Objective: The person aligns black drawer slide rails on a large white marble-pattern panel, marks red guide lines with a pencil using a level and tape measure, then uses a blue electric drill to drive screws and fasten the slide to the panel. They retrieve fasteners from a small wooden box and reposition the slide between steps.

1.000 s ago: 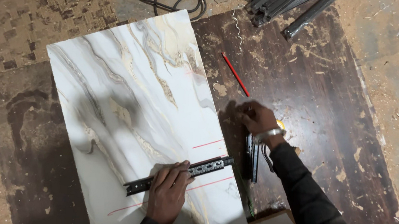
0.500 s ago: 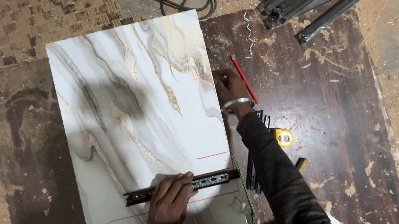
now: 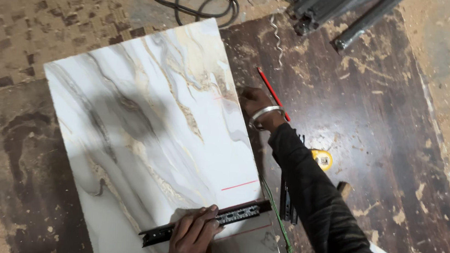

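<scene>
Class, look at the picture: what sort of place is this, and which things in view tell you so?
Probably a carpentry or furniture workshop: sawdust covers the dark work board, metal rails are stacked at its edge, and a yellow tape measure lies nearby.

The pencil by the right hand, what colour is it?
Red pencil, head view.
</scene>
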